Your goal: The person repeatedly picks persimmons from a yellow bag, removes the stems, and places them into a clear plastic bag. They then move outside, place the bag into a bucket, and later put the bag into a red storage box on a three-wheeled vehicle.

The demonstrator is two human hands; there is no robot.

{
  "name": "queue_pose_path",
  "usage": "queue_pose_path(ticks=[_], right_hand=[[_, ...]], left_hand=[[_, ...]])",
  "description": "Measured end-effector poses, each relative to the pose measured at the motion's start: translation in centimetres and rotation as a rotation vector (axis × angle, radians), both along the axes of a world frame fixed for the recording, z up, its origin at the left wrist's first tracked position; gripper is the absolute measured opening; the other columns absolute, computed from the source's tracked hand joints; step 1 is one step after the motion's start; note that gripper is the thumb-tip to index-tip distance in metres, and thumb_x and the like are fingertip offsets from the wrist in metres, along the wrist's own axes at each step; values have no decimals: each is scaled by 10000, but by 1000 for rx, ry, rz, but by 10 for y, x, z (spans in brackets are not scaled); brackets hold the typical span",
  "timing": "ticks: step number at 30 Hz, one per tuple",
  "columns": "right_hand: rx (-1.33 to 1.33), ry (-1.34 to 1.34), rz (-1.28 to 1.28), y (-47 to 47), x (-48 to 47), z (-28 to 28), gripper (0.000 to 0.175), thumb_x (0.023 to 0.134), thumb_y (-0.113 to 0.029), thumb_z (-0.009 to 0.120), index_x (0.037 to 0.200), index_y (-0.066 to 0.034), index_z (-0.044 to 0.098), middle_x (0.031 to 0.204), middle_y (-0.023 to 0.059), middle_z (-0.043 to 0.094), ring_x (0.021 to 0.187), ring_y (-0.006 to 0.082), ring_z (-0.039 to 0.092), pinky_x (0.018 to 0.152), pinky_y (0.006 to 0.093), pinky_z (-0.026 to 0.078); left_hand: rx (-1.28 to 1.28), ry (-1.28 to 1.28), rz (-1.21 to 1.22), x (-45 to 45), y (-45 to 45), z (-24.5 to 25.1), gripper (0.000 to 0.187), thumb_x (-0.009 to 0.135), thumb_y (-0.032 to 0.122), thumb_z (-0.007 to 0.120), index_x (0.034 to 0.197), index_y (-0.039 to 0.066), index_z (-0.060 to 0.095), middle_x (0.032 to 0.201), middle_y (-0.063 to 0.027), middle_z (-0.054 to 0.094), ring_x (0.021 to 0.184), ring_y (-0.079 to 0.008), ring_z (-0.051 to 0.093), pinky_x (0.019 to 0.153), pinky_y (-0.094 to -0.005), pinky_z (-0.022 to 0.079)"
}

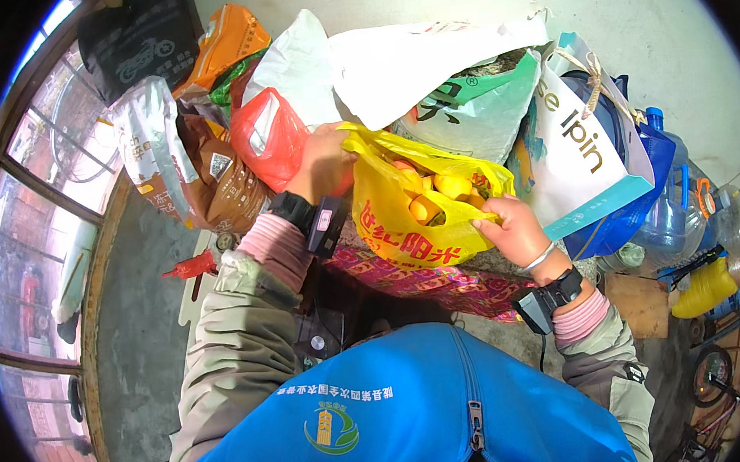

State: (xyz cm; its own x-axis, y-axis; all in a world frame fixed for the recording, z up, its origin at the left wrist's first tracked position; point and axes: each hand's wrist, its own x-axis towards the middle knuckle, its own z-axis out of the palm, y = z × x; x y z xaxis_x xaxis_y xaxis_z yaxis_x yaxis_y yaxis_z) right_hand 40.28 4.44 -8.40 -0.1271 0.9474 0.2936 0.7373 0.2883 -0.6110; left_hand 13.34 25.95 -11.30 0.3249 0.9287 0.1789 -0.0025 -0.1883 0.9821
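Both hands hold a yellow plastic carrier bag (375,211) that bears red writing. My left hand (327,159) grips its upper left edge, partly in shadow. At the right rim, my right hand (514,229) pinches the plastic between thumb and fingers. Through the bag's mouth show several orange-yellow round fruits (452,187); what lies deeper is hidden. Touching my left hand is a red plastic bag (274,131). Behind the yellow bag stands a green and white bag (472,119). A patterned red cloth (407,287) hangs below it.
To the left stand a brown and white package (209,172) and a black bag (140,44). A white paper bag (580,130), a blue bag (649,170) and clear plastic bottles (675,220) are on the right. A framed window (43,217) lines the far left.
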Motion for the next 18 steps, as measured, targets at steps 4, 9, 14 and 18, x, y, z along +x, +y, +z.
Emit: queue_pose_path(ticks=[4,9,14,18], right_hand=[[1,-44,-1,-5,1,4,274,763,-193,664,983,-62,569,870,134,603,884,324,563,975,455,311],[104,-32,25,-10,-5,22,487,720,-228,717,1142,-68,535,1067,142,583,1041,309,527,1010,437,287],[249,500,205,-22,-19,43,313,826,-141,582,1095,13,546,1077,154,569,1044,266,540,945,352,389],[-198,1043,585,-36,-53,31,359,874,-263,576,1074,29,516,940,138,605,904,225,585,866,342,441]], left_hand=[[-314,-344,-164,-8,-37,12,229,936,241,436,1077,83,522,931,-32,609,796,-114,562,694,-244,435],[-471,-324,162,-23,-76,6,291,896,368,489,1062,132,525,904,-61,608,818,-179,562,736,-312,432],[-493,-330,249,-66,-109,-12,293,930,292,450,1120,79,513,875,-79,610,792,-187,586,688,-317,466],[-473,-384,405,-125,-158,-24,251,953,242,442,1111,61,514,820,-53,618,708,-150,592,623,-259,472]])
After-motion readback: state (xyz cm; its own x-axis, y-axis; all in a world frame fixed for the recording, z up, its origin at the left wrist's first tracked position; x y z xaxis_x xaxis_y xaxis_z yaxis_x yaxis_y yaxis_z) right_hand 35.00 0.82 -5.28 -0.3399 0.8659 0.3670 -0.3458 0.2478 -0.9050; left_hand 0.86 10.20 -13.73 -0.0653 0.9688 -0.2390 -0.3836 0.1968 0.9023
